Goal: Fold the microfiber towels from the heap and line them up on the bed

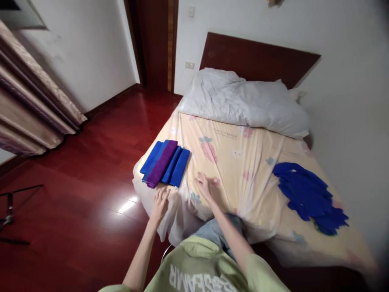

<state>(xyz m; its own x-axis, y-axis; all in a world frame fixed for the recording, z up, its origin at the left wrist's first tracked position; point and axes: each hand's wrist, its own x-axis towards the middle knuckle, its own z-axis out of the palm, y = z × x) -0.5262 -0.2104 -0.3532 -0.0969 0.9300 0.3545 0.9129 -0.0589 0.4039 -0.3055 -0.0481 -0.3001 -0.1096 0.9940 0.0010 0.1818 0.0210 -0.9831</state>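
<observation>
Several folded blue cloths lie side by side near the left edge of the bed, with a folded purple cloth on top of them. My left hand is just below the near end of the purple cloth, fingers apart and holding nothing. To the right of the folded cloths, my right hand hovers over or rests on the sheet, its fingers spread and nothing in it. A crumpled heap of blue cloth lies on the right part of the bed, away from both hands.
The bed has a patterned yellow sheet and a grey-white quilt near the dark headboard. Curtains hang at the left. Black stand legs are on the red floor at far left.
</observation>
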